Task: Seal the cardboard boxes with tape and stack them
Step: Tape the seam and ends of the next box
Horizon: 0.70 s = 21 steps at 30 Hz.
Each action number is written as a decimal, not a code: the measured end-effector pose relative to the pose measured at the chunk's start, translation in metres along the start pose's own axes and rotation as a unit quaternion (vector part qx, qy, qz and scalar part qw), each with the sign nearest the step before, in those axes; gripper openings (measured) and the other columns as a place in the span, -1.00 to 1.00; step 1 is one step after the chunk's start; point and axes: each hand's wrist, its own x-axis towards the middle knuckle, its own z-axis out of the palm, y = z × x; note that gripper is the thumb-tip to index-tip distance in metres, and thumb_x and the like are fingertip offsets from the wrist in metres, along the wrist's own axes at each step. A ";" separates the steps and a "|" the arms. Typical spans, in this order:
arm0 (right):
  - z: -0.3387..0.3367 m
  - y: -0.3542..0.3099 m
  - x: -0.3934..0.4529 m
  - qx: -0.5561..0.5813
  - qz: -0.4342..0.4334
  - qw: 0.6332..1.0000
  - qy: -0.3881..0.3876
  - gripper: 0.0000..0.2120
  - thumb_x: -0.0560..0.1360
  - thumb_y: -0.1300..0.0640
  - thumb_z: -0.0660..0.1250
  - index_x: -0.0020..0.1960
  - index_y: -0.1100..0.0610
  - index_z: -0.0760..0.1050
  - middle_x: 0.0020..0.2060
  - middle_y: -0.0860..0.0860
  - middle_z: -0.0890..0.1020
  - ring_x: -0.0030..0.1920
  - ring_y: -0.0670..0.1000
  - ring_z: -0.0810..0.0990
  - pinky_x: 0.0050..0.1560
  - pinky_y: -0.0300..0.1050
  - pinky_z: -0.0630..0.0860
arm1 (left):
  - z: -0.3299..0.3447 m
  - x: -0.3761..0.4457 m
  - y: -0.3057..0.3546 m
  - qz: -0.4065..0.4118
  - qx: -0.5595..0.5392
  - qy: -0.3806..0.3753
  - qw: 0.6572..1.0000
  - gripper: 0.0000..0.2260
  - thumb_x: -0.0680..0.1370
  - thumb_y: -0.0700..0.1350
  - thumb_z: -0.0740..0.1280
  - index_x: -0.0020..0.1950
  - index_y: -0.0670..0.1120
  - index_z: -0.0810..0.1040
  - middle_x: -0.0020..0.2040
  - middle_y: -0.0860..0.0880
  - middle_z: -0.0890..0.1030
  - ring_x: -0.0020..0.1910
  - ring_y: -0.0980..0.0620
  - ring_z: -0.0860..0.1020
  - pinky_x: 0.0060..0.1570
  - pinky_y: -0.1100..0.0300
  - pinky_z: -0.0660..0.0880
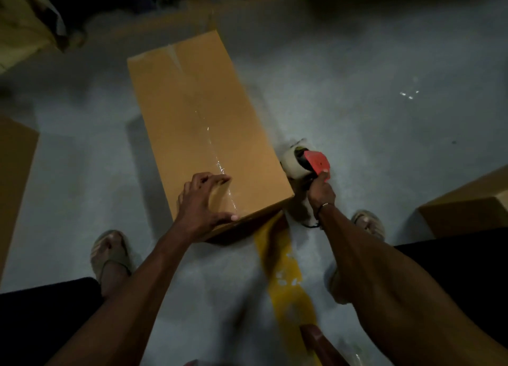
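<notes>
A long brown cardboard box [198,112] lies closed on the grey floor in front of me. A strip of clear tape [217,156] runs along its top seam. My left hand [203,200] rests on the box's near end, fingers curved and spread over the tape, thumb along the near edge. Just right of the box's near corner, my right hand [321,192] grips the handle of a red tape dispenser [305,162] with a white roll, held low beside the box.
Another cardboard box [13,173] stands at the left edge and a third [467,211] at the right. A yellow painted line [283,266] crosses the floor under the box. My sandalled feet [110,253] flank it. Dark clutter lies at the top.
</notes>
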 end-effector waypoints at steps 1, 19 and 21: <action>-0.011 -0.006 -0.007 0.021 -0.014 1.000 0.006 -0.20 0.66 -0.30 -0.26 0.30 0.20 0.58 0.33 0.28 0.54 0.34 0.28 0.49 0.41 0.16 0.32 | -0.003 0.000 0.002 -0.003 0.006 -0.017 1.000 -0.04 0.09 0.48 0.50 0.47 0.34 0.33 0.47 0.08 0.23 0.42 -0.06 0.24 0.31 -0.16 0.25; -0.174 -0.125 -0.264 0.166 -0.262 0.905 -0.292 -0.15 0.57 -0.49 -0.21 0.27 0.10 0.57 -0.03 0.16 0.72 -0.34 -0.09 0.40 -0.41 -0.18 0.26 | -0.172 -0.126 0.130 0.028 -0.019 0.013 0.999 -0.83 0.64 -0.08 0.38 0.21 -0.05 0.61 0.18 -0.01 0.63 0.07 0.04 0.60 0.04 0.17 0.50; -0.177 -0.114 -0.293 0.146 -0.266 0.897 -0.321 -0.12 0.57 -0.49 -0.21 0.25 0.14 0.58 0.02 0.22 0.71 -0.34 -0.09 0.40 -0.42 -0.20 0.28 | -0.177 -0.156 0.125 -0.006 -0.086 0.033 0.996 -0.89 0.66 -0.07 0.35 0.13 -0.02 0.64 0.11 0.01 0.65 0.07 0.03 0.62 0.05 0.11 0.55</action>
